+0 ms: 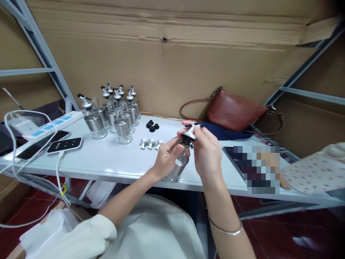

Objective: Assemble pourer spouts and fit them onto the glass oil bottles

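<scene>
Near the table's front edge, a glass oil bottle with a steel band stands tilted. My left hand is wrapped round its neck. In my right hand is a silver pourer spout with a black flap on top, gripped between thumb and fingers at the bottle's mouth. The spout's black base meets the neck; how firmly it sits I cannot tell. Just left of my hands lie several silver spout parts, and behind them a small group of black stoppers.
Several oil bottles, some with spouts, stand at the back left. Further left are a power strip, a phone, a white device and cables. To the right lie a brown handbag, a blurred-out tablet-like item and a dotted white bag.
</scene>
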{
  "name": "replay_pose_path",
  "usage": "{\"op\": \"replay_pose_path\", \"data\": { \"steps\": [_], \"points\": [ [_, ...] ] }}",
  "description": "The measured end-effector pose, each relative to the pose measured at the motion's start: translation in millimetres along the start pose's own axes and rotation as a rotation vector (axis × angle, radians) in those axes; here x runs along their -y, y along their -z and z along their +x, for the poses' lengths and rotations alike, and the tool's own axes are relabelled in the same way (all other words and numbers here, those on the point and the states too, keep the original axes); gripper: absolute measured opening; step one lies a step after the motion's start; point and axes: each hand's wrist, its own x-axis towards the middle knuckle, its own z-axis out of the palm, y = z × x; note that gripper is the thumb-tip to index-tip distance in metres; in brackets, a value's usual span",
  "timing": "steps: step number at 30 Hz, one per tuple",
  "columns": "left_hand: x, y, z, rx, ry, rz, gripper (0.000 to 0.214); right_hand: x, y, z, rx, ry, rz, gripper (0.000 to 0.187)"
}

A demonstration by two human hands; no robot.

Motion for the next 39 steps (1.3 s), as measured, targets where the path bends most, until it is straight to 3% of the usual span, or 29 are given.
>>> {"op": "replay_pose_path", "data": {
  "steps": [5,9,13,18,21,25,30,34,37,39],
  "points": [
    [1.2,2.8,1.5,0.04,-0.009,-0.04,0.051,-1.1,11.4,2.4,0.047,-0.125,0.246,0.02],
    [-16.1,22.9,5.0,0.011,0.049,-0.081,0.046,-7.8,25.0,0.5,-0.046,-0.147,0.378,0.011],
    [-52.7,69.5,12.2,-0.194,-0.072,0.079,0.045,-15.8,36.9,-0.6,-0.173,-0.157,0.353,0.012],
    [-85.4,147.6,22.3,-0.469,-0.311,0.32,0.04,-31.1,39.2,-6.2,-0.269,-0.154,0.263,0.021],
    [-78.5,190.2,27.0,-0.59,-0.367,0.475,0.042,-44.0,38.4,-10.6,-0.289,-0.145,0.165,0.025],
    [-48.4,226.6,32.6,-0.605,-0.299,0.612,0.041,-60.6,39.8,-14.7,-0.277,-0.159,-0.013,0.028],
    [-17.9,242.1,37.8,-0.606,-0.189,0.805,0.043,-69.6,41.2,-18.2,-0.234,-0.138,-0.079,0.029],
    [-13.8,245.2,38.3,-0.605,-0.148,1.005,0.034,-72.0,40.8,-20.3,-0.225,-0.08,-0.108,0.029],
    [-23.4,230.3,34.0,-0.636,-0.253,1.121,0.035,-79.1,43.0,-19.8,-0.219,-0.074,-0.126,0.03],
    [-32.7,204.2,26.9,-0.701,-0.39,1.139,0.035,-86.3,45.7,-18.4,-0.229,-0.071,-0.144,0.033]
  ]
}}
